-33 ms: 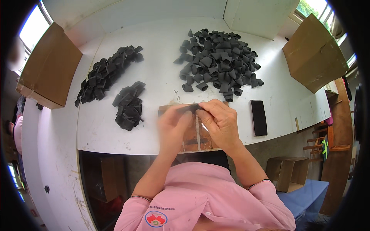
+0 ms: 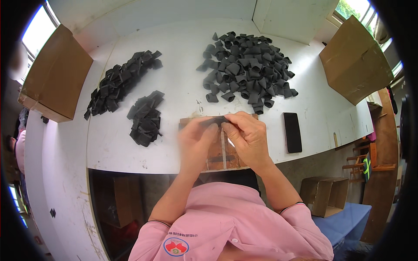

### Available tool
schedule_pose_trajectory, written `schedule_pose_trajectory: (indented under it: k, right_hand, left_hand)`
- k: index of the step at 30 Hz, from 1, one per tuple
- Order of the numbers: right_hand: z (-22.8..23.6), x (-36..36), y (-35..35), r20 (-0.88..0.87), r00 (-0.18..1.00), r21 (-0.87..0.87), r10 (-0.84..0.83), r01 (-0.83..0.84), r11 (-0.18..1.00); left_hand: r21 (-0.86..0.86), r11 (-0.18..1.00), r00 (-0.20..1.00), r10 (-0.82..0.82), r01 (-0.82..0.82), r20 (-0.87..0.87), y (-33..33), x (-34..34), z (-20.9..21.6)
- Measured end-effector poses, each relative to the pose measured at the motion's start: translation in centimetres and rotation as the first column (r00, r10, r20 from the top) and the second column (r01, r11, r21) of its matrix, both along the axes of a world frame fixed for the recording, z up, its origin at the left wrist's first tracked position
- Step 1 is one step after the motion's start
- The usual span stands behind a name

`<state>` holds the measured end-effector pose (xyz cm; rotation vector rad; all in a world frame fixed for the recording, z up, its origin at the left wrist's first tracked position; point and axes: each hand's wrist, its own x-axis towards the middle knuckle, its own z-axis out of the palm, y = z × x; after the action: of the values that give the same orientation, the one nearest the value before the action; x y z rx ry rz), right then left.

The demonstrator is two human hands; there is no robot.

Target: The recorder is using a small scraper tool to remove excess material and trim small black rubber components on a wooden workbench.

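Head view: a person in a pink shirt [image 2: 213, 204] works at a white tabletop [image 2: 180, 78], both forearms reaching over its near edge.
Left hand [image 2: 196, 138]: slightly blurred, thumb and fingers pinching the left end of a small black piece [image 2: 216, 121].
Right hand [image 2: 249, 141]: thumb and fingertips pressed together on the right end of the same piece.
Black piece: held between the two hands, over the far edge of a brown board [image 2: 237, 162]; whether it touches the board cannot be told.
Brown board: at the middle of the tabletop's near edge, partly covered by the hands, with a pale strip [image 2: 224, 152] running down it.
Flat black pieces: a long heap [image 2: 119, 82] slants near the tabletop's left edge; a smaller heap [image 2: 146, 119] lies between it and the board.
Curled black pieces [image 2: 252, 65]: a broad pile toward the tabletop's far edge, beyond the board.
Phone [image 2: 292, 133]: dark screen up, right of the board, near the near edge.
Cardboard boxes: one [image 2: 56, 78] by the tabletop's left edge, another [image 2: 357, 61] by its right edge.
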<state>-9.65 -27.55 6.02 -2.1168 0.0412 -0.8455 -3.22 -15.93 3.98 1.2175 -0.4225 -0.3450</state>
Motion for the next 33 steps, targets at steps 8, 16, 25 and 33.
schedule_pose_trajectory:
  k: [8, 16, 25, 33]
  right_hand:
    - [-1.3, -0.9, -0.1, -0.023, 0.972, 0.914, 0.235, -0.075, 0.398]
    - [0.0, 0.0, 0.4, -0.025, 0.991, 0.526, 0.128, -0.096, 0.845]
    - [-0.5, 1.3, 1.4, 0.128, 0.989, -0.039, -0.07, 0.076, 0.996]
    - [0.1, 1.5, -0.7, 0.07, 0.995, 0.066, 0.068, -0.072, 0.995]
  left_hand:
    - [0.024, 0.995, 0.996, 0.093, -0.093, -0.008, 0.0, -0.6, 0.6]
    - [-0.723, 0.69, 0.592, -0.574, -0.023, -0.566, 0.6, 1.2, -1.2]
    - [-0.801, 0.597, 0.512, -0.675, -0.044, -0.531, 0.9, 1.9, -1.5]
    - [0.294, 0.925, 0.959, 0.181, -0.242, 0.22, 2.4, 2.3, -5.2]
